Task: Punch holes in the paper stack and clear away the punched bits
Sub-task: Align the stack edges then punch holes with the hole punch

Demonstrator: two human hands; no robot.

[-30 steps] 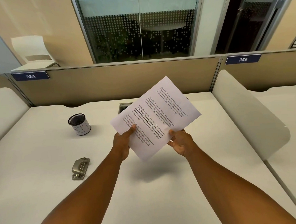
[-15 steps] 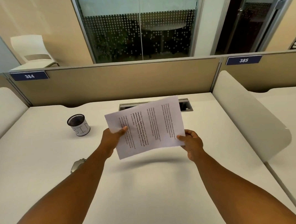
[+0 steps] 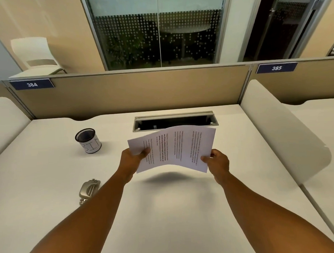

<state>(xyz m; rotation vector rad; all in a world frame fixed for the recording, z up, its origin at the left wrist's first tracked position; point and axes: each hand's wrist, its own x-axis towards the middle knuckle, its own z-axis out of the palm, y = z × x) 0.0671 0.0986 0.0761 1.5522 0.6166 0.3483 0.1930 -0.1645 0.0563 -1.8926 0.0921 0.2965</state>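
A thin stack of printed white paper point(image 3: 174, 147) hangs above the middle of the white desk point(image 3: 165, 211), lying nearly flat and bowed upward, its text running sideways. My left hand point(image 3: 132, 159) pinches its left short edge and my right hand point(image 3: 217, 162) pinches its near right corner. A silver metal hole punch point(image 3: 89, 189) lies on the desk to the left, partly hidden by my left forearm. No punched bits are visible.
A black mesh cup wrapped in a white label reading BIN point(image 3: 88, 140) stands at the back left. An open cable slot point(image 3: 174, 120) sits in the desk just behind the paper. White side dividers point(image 3: 282, 133) and a tan back partition point(image 3: 131, 91) bound the desk.
The paper has turned from a steep diagonal tilt to nearly level and moved down towards the desk. My hands have spread apart to its two sides.
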